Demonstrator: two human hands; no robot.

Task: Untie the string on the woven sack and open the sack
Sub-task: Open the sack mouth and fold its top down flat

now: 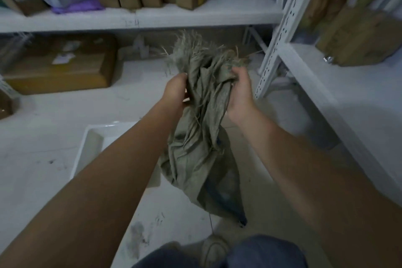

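Woven sack [202,119]: held upright above pale floor [43,137], frayed mouth at 12 o'clock | white shelving [152,17] behind | left hand [176,91], right hand [240,95]: fingers closed on bunched neck, arms extended | string: cannot tell

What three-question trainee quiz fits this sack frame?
1. True or false: both hands grip the grey-green woven sack near its frayed top.
2. Which hand holds the sack's right edge: A left hand, B right hand?
3. What lies on the floor left of the sack?

Key: 1 true; 2 B; 3 a white rectangular plastic tray.
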